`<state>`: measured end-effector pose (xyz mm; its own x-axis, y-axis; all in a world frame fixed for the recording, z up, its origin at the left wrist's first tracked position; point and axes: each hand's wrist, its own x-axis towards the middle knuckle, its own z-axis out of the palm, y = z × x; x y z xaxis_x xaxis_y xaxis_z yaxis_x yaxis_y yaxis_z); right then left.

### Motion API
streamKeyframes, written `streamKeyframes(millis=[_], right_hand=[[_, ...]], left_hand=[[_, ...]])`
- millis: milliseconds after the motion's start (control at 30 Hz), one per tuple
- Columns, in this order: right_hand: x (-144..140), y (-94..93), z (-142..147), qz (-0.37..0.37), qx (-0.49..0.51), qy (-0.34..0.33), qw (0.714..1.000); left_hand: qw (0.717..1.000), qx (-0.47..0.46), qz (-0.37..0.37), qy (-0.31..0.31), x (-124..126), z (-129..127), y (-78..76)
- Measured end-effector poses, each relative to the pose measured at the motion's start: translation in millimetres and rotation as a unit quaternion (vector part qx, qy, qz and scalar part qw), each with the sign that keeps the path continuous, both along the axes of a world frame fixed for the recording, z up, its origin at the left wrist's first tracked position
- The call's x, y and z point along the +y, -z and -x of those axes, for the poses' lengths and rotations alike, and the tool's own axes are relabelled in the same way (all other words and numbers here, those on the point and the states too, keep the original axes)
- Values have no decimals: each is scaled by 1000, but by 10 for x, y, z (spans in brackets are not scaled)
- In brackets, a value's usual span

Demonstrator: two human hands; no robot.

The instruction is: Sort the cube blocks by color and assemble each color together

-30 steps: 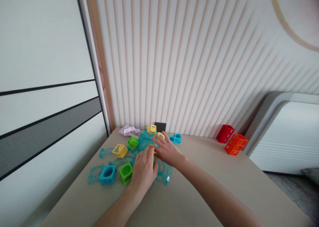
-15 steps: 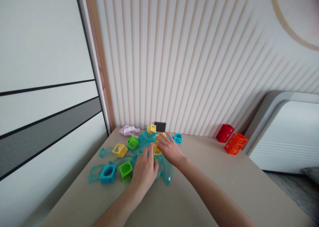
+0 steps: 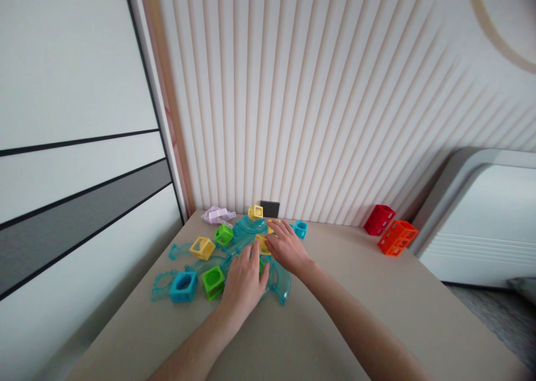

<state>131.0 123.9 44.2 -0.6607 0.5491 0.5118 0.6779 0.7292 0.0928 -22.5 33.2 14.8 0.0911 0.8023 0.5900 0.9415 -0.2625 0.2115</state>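
In the head view we have the left hand [image 3: 243, 276] and the right hand [image 3: 290, 249] close together, fingers at a yellow cube [image 3: 264, 246] right between their fingertips; whether either grips it, we can't tell! Just past the right fingers we spot a second yellow block [image 3: 274, 223], partly hidden. Beside the left hand, on its left, sits a green cube [image 3: 213, 282], and further left a blue cube [image 3: 183, 287]. Under and around both hands we see clear blue track [image 3: 283, 287]. Well off to the right hand's right stand red blocks [image 3: 379, 220] and orange blocks [image 3: 397, 238].
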Motion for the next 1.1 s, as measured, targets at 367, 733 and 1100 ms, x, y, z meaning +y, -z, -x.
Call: streamKeyframes(millis=[367, 733, 1100], right_hand=[[-167, -85, -23, 46, 4, -2, 999], [-571, -233, 53, 126, -85, -183, 971], [-464, -40, 126, 139, -110, -147, 973]], left_hand=[[999, 44, -21, -16, -304, 324, -162], [995, 83, -4, -47, -691, 1007, 82], [987, 128, 36, -93, -589, 959, 239]])
